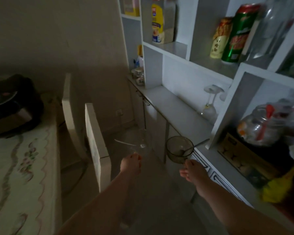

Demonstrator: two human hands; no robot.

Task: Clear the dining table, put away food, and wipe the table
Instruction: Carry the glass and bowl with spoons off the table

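My left hand [131, 164] grips a clear glass [139, 141], held out over the floor between the chairs and the cabinet. My right hand [193, 172] pinches the rim of a dark glass bowl [179, 148] with a metal spoon [198, 145] resting in it. The bowl hangs beside the front edge of the white sideboard counter [166, 102]. The dining table [24, 167], under a floral cloth, runs along the left.
Two white chairs [95, 139] stand at the table's side. A dark appliance [14, 106] sits on the table's far end. The white shelf unit [176, 48] holds cans, boxes, jars, an upturned wine glass [209, 106] and a yellow cloth [277, 185].
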